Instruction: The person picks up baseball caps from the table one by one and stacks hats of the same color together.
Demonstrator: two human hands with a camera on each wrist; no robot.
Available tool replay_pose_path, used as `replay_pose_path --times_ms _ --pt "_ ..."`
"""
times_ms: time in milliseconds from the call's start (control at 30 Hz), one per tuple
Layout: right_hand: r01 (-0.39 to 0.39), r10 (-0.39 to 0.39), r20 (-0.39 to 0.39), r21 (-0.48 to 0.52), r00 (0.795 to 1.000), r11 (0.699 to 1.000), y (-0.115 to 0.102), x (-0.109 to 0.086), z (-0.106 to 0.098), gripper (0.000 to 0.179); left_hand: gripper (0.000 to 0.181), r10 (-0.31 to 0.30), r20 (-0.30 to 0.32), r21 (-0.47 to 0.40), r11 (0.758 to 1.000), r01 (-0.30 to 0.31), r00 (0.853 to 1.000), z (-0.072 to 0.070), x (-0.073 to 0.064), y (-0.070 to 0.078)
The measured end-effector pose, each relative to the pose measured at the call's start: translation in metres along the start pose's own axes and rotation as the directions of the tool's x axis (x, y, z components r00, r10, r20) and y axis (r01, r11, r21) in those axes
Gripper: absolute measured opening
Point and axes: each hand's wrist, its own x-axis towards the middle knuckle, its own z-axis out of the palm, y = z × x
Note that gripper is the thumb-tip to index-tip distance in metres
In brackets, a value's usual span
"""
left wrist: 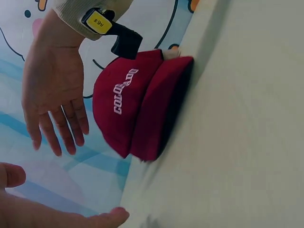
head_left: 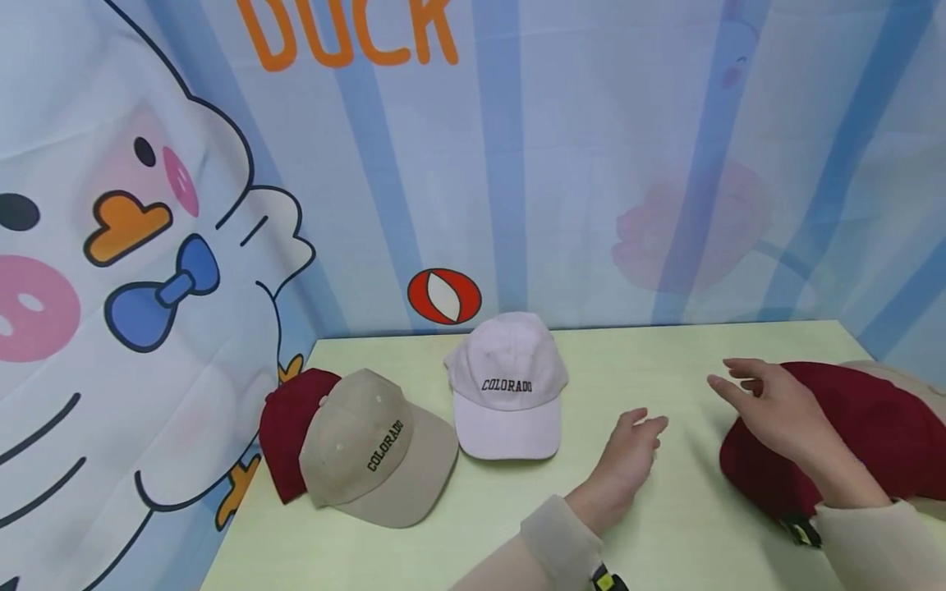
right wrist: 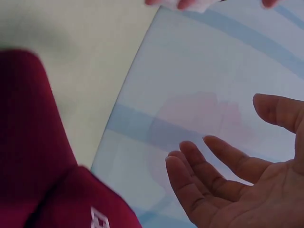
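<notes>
My left hand (head_left: 617, 468) hovers over the middle of the table with its fingers relaxed, right of a pale lavender baseball cap (head_left: 510, 357) lettered COLORADO. My right hand (head_left: 787, 410) is raised, its fingers loosely bent and nothing in its grasp; in the head view it overlaps a maroon baseball cap (head_left: 750, 472) at the right. That maroon cap (left wrist: 121, 99), with white lettering, shows beside the right hand (left wrist: 54, 90) in the left wrist view. The right wrist view has the right hand (right wrist: 228, 185) palm visible, apart from the maroon cap (right wrist: 28, 128).
On the table's left side, a beige COLORADO cap (head_left: 355, 447) overlaps another maroon cap (head_left: 277, 443). At the far right, part of a beige cap (head_left: 905, 382) shows behind the maroon one. A duck-printed cloth (head_left: 576, 164) stands along the back edge of the pale table (head_left: 369, 558).
</notes>
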Motion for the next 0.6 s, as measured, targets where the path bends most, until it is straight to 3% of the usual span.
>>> replay_pose_path --times_ms 100,200,433,600 --pt "-0.008 0.008 0.015 -0.028 1.000 1.000 0.009 -0.004 -0.013 0.081 0.050 -0.052 0.064 -0.131 0.990 0.060 0.997 0.006 0.000 -0.008" --pt "-0.021 0.021 0.000 -0.071 1.000 0.997 0.018 -0.006 -0.025 0.079 0.049 -0.100 0.126 -0.205 0.971 0.124 0.987 0.010 0.000 -0.015" --pt "-0.046 0.019 -0.154 -0.178 0.988 0.983 0.036 -0.009 -0.044 0.070 0.061 -0.182 0.211 -0.286 0.928 0.238 0.960 0.016 0.000 -0.023" --pt "-0.080 0.042 -0.188 -0.198 0.981 0.977 0.057 -0.006 -0.055 0.073 0.066 -0.200 0.261 -0.316 0.906 0.279 0.944 0.020 0.001 -0.027"
